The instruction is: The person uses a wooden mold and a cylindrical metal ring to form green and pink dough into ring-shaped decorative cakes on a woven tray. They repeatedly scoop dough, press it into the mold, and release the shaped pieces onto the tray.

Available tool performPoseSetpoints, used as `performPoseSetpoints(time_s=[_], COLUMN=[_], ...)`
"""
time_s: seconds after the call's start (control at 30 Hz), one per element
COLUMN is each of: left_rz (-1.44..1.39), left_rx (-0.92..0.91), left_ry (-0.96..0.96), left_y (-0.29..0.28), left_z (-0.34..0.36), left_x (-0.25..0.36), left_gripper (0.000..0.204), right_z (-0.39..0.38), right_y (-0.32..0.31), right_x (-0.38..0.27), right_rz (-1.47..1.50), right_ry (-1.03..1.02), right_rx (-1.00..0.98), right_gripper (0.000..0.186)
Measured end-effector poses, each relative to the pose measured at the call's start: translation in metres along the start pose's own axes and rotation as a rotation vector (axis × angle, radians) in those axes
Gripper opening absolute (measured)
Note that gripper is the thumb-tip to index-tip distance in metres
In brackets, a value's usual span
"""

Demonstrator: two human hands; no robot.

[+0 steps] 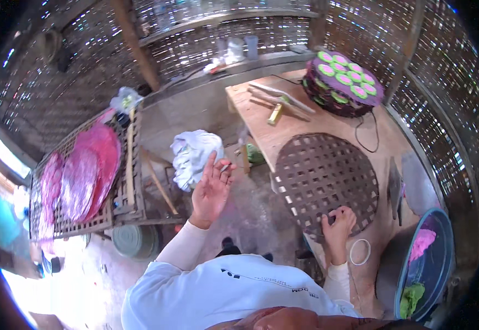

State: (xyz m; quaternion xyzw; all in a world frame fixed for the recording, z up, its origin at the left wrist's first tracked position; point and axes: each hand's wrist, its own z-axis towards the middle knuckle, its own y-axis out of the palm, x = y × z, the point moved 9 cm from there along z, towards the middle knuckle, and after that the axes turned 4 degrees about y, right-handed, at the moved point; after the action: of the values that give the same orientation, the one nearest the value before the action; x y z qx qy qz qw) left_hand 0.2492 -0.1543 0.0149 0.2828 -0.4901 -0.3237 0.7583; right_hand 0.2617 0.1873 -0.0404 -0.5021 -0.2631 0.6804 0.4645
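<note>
My left hand (212,192) is raised over the floor left of the table, palm turned up. Its fingers are partly stretched out, and a small thin grey object (226,167) sits between them; its kind is too small to make out. On the wooden table (256,121) lies a round, dark brown open-weave mat (327,181), its near left edge reaching past the tabletop's side. My right hand (339,228) rests at the mat's near edge with the fingers curled closed over it. Beside that wrist lies a thin white ring (360,252).
A purple round bundle with pink-green discs (344,80) stands at the table's far end, near wooden sticks (281,99). At right, a blue-rimmed tub (446,242) holds pink and green lumps. Left is a slatted rack (115,192) with pink sheets (99,170); a white cloth bundle (192,154) sits between.
</note>
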Motion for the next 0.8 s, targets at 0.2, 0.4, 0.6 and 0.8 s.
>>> performPoseSetpoints(time_s=[0.2, 0.4, 0.6, 0.8], left_rz=[0.321, 1.792, 1.923, 1.978], left_rx=[0.081, 0.038, 0.700, 0.956], left_ry=[0.004, 0.337, 0.591, 0.453], left_y=[-0.017, -0.023, -0.086, -0.152], left_z=[-0.042, -0.112, -0.206, -0.286], left_x=[0.078, 0.212, 0.363, 0.407], left_gripper=[0.059, 0.008, 0.017, 0.026], right_z=[0.023, 0.003, -0.070, -0.131], right_y=[0.005, 0.056, 0.129, 0.222], right_x=[-0.035, -0.266, -0.548, -0.724], right_rz=[-0.126, 0.486, 0.869, 0.658], right_ry=[-0.012, -0.485, -0.990, -1.506], right_rx=[0.111, -0.204, -0.575, -0.322], right_gripper=[0.038, 0.024, 0.013, 0.015])
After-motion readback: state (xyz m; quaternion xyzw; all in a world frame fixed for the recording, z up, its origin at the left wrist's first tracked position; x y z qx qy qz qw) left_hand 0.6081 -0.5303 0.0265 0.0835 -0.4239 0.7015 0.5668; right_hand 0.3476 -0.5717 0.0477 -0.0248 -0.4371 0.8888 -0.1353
